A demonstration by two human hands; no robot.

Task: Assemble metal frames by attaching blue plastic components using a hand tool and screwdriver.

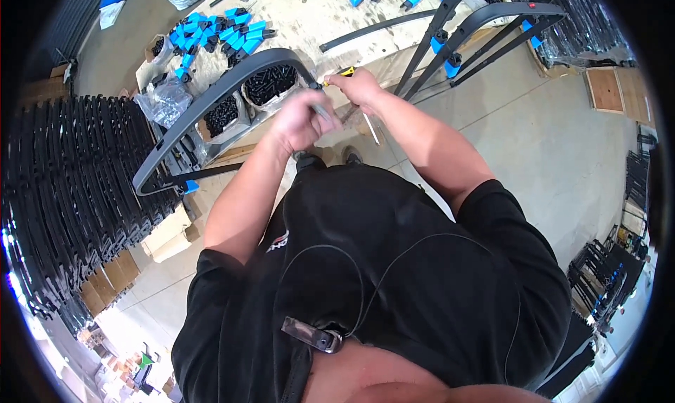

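My right hand (360, 91) is closed round a hand tool with a yellow and black handle (344, 72); its working end is hidden. Beside it, smeared by motion, my left hand (306, 124) has curled fingers with a narrow grey piece (321, 112) showing among them, too blurred to name. Both hands are close to the right end of a bent black tube frame (228, 86), which arches over the near left side of the worktable. A thin pale rod (371, 130) shows just below my right hand.
Open boxes of small black parts (271, 85) stand along the worktable (309, 24) near edge. Blue plastic fittings (211, 34) lie heaped behind them. More black frames (485, 13) lean at the right. Stacked black frames (77, 171) fill the left. A clear plastic bag (167, 100) rests nearby.
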